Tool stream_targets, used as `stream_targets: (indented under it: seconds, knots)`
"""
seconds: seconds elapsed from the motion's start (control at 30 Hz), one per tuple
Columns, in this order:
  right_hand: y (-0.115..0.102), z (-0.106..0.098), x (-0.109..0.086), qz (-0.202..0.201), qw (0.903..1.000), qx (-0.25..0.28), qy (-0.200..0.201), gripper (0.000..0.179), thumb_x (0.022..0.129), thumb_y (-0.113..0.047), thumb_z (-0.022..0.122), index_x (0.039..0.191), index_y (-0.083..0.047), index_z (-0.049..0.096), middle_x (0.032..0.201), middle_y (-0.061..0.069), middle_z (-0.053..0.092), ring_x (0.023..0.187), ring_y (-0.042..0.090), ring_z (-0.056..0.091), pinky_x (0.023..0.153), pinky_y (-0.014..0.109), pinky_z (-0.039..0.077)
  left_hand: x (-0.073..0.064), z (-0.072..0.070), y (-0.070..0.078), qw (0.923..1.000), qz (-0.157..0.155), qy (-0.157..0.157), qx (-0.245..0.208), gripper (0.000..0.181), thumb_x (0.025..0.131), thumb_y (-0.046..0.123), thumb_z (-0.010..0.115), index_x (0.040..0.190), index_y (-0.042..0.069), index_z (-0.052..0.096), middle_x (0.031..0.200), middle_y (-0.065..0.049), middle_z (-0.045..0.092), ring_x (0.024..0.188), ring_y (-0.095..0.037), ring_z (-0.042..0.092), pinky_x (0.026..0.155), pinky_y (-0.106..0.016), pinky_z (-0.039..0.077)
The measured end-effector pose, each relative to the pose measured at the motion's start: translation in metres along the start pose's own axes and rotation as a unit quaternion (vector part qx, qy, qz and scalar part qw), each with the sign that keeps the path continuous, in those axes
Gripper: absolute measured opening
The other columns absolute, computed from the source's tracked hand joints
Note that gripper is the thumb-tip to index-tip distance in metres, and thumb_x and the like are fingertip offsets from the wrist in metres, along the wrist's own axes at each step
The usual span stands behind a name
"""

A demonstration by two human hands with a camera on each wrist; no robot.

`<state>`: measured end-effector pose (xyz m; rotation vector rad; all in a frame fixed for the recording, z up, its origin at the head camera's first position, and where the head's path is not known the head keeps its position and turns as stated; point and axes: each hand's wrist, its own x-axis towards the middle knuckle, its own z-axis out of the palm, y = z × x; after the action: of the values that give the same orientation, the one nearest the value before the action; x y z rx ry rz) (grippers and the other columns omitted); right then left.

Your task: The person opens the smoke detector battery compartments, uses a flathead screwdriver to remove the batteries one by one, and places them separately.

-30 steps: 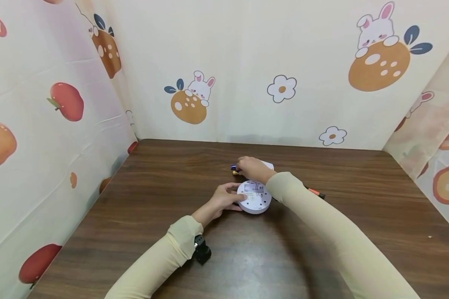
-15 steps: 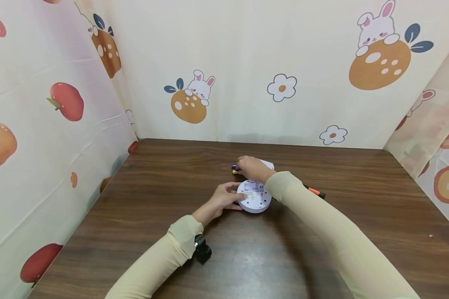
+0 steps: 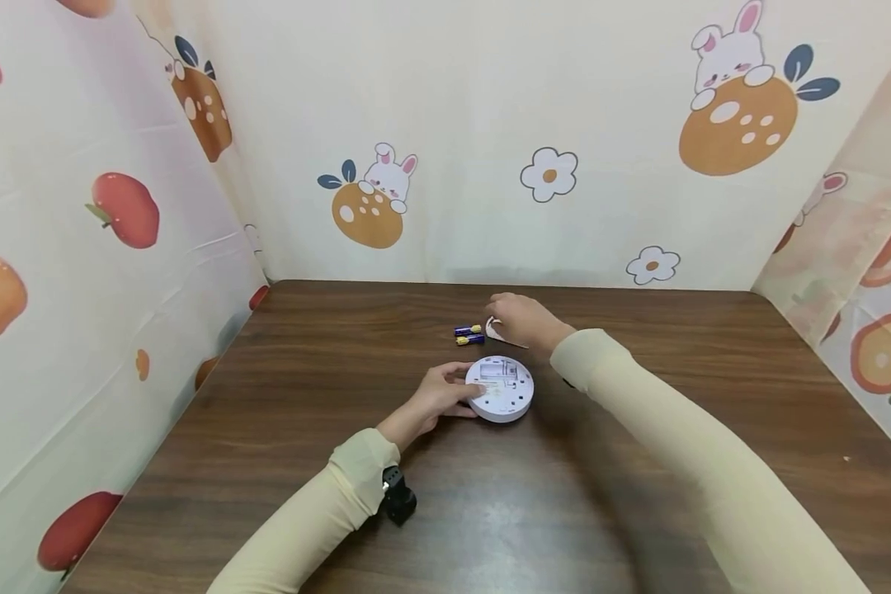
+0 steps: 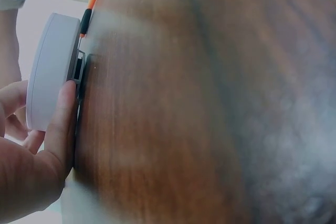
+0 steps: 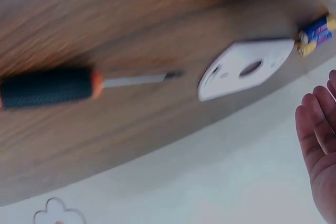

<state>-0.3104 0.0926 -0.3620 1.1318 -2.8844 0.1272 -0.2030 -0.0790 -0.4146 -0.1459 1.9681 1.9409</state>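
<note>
My left hand [image 3: 436, 396] grips a round white device [image 3: 508, 400] by its left edge, thumb on top and fingers along the side. It looks like a smoke alarm, with a rectangular battery bay on its upturned face. Two purple-and-yellow batteries [image 3: 468, 334] lie side by side behind it. Over a white plate [image 3: 493, 331] hovers my right hand [image 3: 523, 320], partly covering it in the head view. In the right wrist view, that hand's fingers [image 5: 320, 111] are extended with nothing between them, and the plate shows a central hole.
An orange-and-black screwdriver [image 5: 52, 87] lies on the brown wooden table [image 3: 327, 346], its tip toward the plate. My right forearm mostly hides it in the head view. Patterned curtains [image 3: 460, 206] border the table at the back and sides.
My right hand has moved right and slightly back, away from the batteries, leaving both in plain view on the table. My left hand keeps its grip on the round device.
</note>
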Motion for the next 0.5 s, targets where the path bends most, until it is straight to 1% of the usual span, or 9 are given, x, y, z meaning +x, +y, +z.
stream_targets:
  seconds: [0.13,0.23,0.33,0.5]
  knots:
    - [0.010,-0.008,-0.008,0.013,0.9999,0.003,0.009,0.022,0.090,-0.005,0.062,0.111,-0.001,0.069,0.103,0.010,0.063,0.098,0.026,0.060,0.085,0.039,0.054,-0.001,-0.002,0.000,1.0000,-0.001,0.005,0.004,0.051,0.084,-0.001,0.070,0.132,0.002,0.053,0.098,-0.016,0.059,0.071,-0.018,0.063,0.064,-0.034,0.060]
    - [0.018,-0.009,-0.013,0.024,0.9996,0.008,0.011,0.022,0.092,-0.006,0.060,0.111,-0.003,0.069,0.104,0.009,0.063,0.100,0.025,0.059,0.086,0.039,0.053,-0.002,-0.003,0.001,0.9999,-0.003,0.008,0.006,0.051,0.084,-0.001,0.070,0.132,0.003,0.053,0.098,-0.016,0.058,0.071,-0.019,0.062,0.064,-0.034,0.060]
    - [0.026,-0.006,-0.017,0.045,0.9987,0.021,0.007,0.023,0.091,-0.010,0.062,0.112,-0.002,0.067,0.106,0.010,0.063,0.101,0.026,0.058,0.086,0.039,0.053,-0.003,-0.003,0.002,0.9999,-0.006,0.008,0.007,0.052,0.084,-0.001,0.070,0.133,0.003,0.053,0.098,-0.016,0.057,0.071,-0.019,0.062,0.064,-0.034,0.060]
    - [0.034,0.005,-0.020,0.086,0.9947,0.056,-0.011,0.034,0.090,-0.019,0.067,0.118,0.000,0.064,0.113,0.014,0.060,0.108,0.030,0.053,0.093,0.045,0.048,-0.003,0.000,0.004,0.9999,-0.009,0.005,0.010,0.052,0.084,-0.001,0.070,0.133,0.003,0.053,0.099,-0.016,0.056,0.073,-0.019,0.062,0.065,-0.034,0.060]
